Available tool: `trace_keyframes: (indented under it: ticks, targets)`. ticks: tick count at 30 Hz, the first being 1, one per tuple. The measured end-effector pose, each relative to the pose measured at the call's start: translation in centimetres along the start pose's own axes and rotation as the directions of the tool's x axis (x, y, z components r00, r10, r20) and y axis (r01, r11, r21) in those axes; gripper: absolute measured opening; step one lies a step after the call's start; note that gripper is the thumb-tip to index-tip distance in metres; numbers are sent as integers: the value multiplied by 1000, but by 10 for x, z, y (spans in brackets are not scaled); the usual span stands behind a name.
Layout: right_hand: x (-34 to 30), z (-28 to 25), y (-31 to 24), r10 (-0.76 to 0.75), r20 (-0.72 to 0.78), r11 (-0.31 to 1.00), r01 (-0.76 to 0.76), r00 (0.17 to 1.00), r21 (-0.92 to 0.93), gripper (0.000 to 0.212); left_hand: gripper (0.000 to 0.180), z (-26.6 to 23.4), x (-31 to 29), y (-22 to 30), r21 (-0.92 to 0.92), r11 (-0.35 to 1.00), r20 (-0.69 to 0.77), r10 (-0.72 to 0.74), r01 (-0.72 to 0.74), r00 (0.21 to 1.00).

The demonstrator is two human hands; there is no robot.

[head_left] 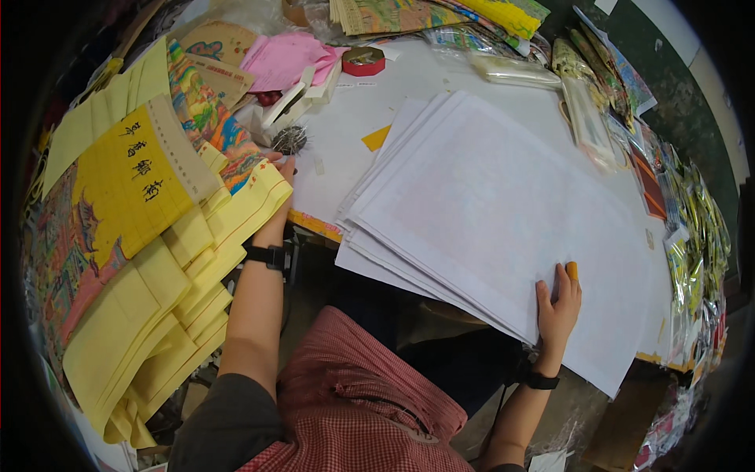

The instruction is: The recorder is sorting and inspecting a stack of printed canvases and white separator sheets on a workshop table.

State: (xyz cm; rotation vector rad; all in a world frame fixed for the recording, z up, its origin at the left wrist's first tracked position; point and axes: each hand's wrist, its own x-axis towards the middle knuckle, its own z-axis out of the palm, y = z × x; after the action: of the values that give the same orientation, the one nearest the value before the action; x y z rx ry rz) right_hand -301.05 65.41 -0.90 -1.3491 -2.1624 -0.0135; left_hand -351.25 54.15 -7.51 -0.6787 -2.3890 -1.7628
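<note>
White sheets [472, 197] overhang the tabletop's [417, 75] near edge, the right hand [558, 307] resting on them.
I see its thumb spread from the fingers; the left hand [287, 167], at the yellow sheets [157, 291] on the left, is partly hidden, so I can't tell its grip. Shiny packets [692, 259] crowd the pale tabletop's right edge.

A bare strip of table [342, 130] leaves a way between the bristly dark ball [289, 140] and the white paper stack [503, 212], though a yellow scrap [377, 139] lies in it. More room opens behind the stack, up to the clear plastic packets [515, 72]. Folded yellow paper [126, 295] blocks the left side; glossy packets [696, 236] crowd the right edge.
</note>
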Motion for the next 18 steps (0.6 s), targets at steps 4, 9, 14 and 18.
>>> trace_keyframes:
  ticks: [4,9,14,18]
  targets:
    - [-1,2,3,-1,-2,1000,1,1000,-7,45,27,7,12,19,274,962,87,-16,-8,996]
    - [-1,2,3,5,-1,1000,-5,1000,-15,45,37,9,11,8,333,935,-15,136,-123,991]
    - [-1,1,2,6,-3,1000,-6,1000,-13,45,43,14,11,23,118,993,-70,6,2,998]
    - [-2,1,1,9,12,1000,-9,1000,-30,44,49,12,20,27,303,952,64,-63,41,996]
